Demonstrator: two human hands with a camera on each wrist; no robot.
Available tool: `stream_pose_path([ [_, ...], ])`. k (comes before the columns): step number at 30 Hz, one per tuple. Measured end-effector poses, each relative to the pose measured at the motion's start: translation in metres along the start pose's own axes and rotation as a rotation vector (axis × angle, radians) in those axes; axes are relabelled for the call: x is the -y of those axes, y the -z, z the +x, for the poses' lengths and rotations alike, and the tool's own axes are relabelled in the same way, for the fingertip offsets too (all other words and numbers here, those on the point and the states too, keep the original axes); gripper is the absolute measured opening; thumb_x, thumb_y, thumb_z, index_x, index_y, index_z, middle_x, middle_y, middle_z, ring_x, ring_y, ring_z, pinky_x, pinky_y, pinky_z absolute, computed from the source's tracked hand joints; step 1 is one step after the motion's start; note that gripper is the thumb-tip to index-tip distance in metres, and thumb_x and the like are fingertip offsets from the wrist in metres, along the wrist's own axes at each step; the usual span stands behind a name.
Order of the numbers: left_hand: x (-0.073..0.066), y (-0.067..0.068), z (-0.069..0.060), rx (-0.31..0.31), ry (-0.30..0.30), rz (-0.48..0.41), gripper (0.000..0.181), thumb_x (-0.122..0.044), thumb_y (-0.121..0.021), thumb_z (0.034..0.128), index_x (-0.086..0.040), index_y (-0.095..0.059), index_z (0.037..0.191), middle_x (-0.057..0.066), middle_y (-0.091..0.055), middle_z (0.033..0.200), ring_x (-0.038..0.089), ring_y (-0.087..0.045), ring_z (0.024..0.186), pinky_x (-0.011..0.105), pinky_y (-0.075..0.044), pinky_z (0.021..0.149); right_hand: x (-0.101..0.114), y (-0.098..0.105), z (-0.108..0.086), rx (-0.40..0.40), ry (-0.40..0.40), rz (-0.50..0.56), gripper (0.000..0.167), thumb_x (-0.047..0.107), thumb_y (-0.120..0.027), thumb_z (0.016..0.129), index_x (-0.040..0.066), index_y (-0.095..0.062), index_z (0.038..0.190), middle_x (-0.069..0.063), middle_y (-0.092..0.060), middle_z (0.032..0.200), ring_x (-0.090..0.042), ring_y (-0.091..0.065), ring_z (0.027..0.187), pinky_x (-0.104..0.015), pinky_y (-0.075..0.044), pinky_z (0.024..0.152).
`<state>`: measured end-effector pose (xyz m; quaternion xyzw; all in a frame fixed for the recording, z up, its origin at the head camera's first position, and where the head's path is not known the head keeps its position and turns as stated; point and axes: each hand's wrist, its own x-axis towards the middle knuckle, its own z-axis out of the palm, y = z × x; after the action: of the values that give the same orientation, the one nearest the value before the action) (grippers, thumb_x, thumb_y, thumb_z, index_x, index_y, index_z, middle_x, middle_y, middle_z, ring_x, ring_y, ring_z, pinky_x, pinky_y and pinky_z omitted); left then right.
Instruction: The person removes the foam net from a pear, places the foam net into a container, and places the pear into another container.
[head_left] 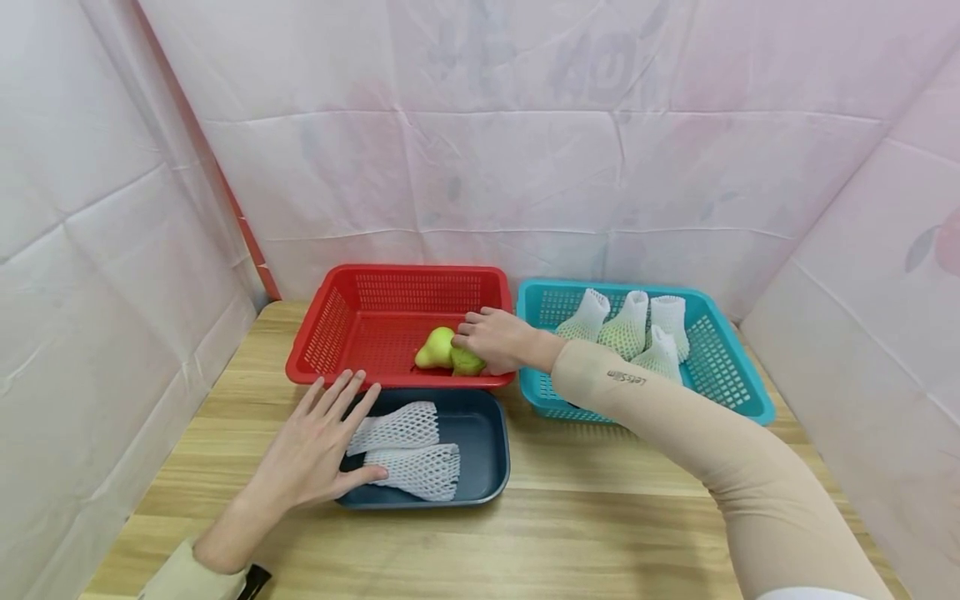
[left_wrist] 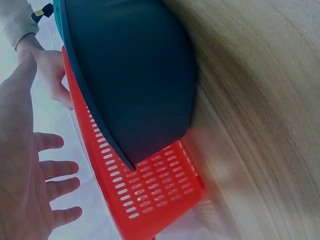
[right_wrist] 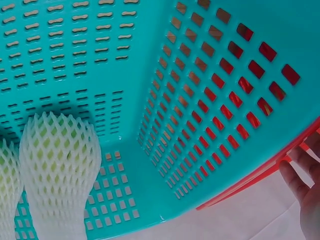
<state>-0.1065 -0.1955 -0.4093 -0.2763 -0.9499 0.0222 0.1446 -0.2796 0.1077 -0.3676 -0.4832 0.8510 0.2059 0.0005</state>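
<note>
My right hand (head_left: 497, 340) reaches into the red basket (head_left: 300, 358), its fingers bent over a green pear (head_left: 467, 362); the thumb's hold is hidden. Touching that one on its left lies a yellow-green pear (head_left: 435, 348). My left hand (head_left: 318, 442) hovers with fingers spread over the left end of a dark blue tray (head_left: 483, 450), holding nothing. Two white foam nets (head_left: 412, 471) lie flat in this tray, partly under the left hand. In the right wrist view only a few fingers of the right hand (right_wrist: 307, 175) show, past the basket rims.
To the right, a teal basket (head_left: 723, 342) holds several pears in foam nets (head_left: 622, 333); my right forearm crosses over it. All three containers stand on a wooden table (head_left: 585, 517), the tray in front of the red basket. White sheets (head_left: 510, 167) hang behind and at both sides.
</note>
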Motion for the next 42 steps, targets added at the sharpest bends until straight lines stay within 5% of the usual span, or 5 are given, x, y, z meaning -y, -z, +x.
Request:
stream_pose_path([
  [15, 0.000, 0.000, 0.001, 0.002, 0.001, 0.010, 0.108, -0.080, -0.069, 0.0798, -0.010, -0.046, 0.160, 0.019, -0.049, 0.163, 0.040, -0.047, 0.151, 0.063, -0.040, 0.122, -0.004, 0.006, -0.008, -0.008, 0.015, -0.040, 0.068, 0.049, -0.083, 0.086, 0.017, -0.064, 0.143, -0.005, -0.069, 0.139, -0.024, -0.061, 0.125, -0.039, -0.056, 0.104],
  [42, -0.003, 0.000, 0.000, 0.000, -0.010, 0.025, 0.108, -0.080, -0.069, 0.0793, -0.010, -0.046, 0.159, 0.019, -0.048, 0.164, 0.040, -0.046, 0.152, 0.062, -0.039, 0.124, -0.039, 0.024, -0.108, -0.290, -0.045, 0.068, 0.081, 0.059, -0.080, 0.084, 0.013, -0.060, 0.147, -0.012, -0.067, 0.141, -0.032, -0.063, 0.126, -0.051, -0.056, 0.107],
])
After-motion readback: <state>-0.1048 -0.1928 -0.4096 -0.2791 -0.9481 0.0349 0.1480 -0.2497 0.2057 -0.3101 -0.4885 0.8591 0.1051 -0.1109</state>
